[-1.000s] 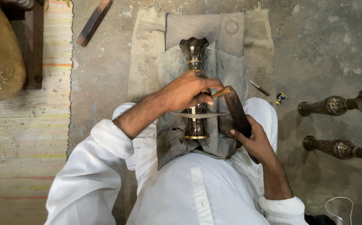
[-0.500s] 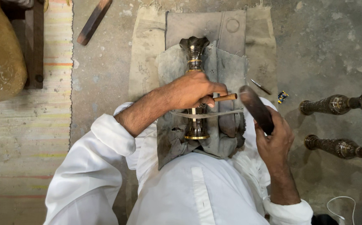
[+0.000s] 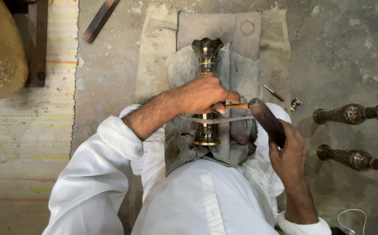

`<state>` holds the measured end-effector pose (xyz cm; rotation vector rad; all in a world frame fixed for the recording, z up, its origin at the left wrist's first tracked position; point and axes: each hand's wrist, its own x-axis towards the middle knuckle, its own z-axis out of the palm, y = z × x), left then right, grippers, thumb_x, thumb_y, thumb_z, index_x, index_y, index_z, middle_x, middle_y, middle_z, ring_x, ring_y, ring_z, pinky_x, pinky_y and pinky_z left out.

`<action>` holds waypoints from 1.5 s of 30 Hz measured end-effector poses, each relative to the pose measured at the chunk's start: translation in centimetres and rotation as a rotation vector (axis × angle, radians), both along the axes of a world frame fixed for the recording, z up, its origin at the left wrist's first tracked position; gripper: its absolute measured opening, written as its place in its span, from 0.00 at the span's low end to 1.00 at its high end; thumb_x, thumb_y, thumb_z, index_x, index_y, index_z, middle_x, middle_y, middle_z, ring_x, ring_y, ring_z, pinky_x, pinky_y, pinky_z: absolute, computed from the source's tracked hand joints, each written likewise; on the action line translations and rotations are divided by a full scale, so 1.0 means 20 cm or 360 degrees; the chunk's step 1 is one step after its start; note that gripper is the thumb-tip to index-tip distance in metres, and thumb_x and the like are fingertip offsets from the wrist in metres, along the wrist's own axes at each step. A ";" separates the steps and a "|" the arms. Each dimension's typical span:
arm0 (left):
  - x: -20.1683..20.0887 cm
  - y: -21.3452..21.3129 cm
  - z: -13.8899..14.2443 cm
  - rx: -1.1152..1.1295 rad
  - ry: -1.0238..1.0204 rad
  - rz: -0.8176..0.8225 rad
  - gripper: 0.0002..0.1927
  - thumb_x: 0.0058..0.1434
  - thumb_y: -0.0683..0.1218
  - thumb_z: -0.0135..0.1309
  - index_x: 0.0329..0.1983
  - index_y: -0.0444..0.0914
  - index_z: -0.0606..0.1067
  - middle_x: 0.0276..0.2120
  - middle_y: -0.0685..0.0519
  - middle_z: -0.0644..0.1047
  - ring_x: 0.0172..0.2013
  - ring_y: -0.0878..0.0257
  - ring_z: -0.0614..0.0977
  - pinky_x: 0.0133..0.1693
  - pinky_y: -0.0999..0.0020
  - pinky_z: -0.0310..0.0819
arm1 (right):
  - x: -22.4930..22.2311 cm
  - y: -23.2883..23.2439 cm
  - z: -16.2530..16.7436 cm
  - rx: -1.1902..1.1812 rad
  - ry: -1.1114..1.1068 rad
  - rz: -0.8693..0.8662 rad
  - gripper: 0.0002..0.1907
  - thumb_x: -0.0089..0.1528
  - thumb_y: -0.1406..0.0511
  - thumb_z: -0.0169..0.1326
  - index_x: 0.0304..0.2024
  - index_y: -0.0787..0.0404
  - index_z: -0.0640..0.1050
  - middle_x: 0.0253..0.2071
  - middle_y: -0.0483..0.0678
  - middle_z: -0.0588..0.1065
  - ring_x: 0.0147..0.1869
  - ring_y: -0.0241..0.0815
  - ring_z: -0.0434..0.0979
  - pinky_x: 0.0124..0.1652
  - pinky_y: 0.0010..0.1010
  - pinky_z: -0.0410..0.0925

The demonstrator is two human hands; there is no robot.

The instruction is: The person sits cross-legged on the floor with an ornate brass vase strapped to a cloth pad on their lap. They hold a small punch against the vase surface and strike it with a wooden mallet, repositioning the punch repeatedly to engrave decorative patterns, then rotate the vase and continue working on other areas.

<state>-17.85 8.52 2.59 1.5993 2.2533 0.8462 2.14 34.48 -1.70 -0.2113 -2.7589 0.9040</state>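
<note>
The left hand [image 3: 202, 95] pinches a chisel [image 3: 236, 105] against the brass vase [image 3: 206, 87], which lies on grey cloth [image 3: 236, 74] over the person's lap. The right hand [image 3: 289, 152] grips a dark mallet [image 3: 267, 122], its head touching the chisel's end.

Concrete floor [image 3: 110, 82]: grey cloth [image 3: 223, 30], striped mat [image 3: 23, 143], 2 brass stands [image 3: 349, 114], wooden bar [image 3: 100, 19].

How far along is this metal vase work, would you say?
Two similar vases lie on the floor to the person's right, possibly finished. In hand: the left hand holds a thin tool against the vase lying on cloth, while the right hand holds a dark mallet at the tool's end. How much remains cannot be told.
</note>
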 end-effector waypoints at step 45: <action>0.20 -0.24 -0.06 0.1065 -0.1234 0.1171 0.18 0.64 0.38 0.61 0.56 0.32 0.70 0.35 0.49 0.85 0.35 0.70 0.85 0.35 0.74 0.83 | -0.17 0.03 -0.12 -0.1609 -0.0809 0.0065 0.18 0.63 0.65 0.60 0.55 0.64 0.78 0.30 0.40 0.72 0.31 0.32 0.71 0.35 0.28 0.68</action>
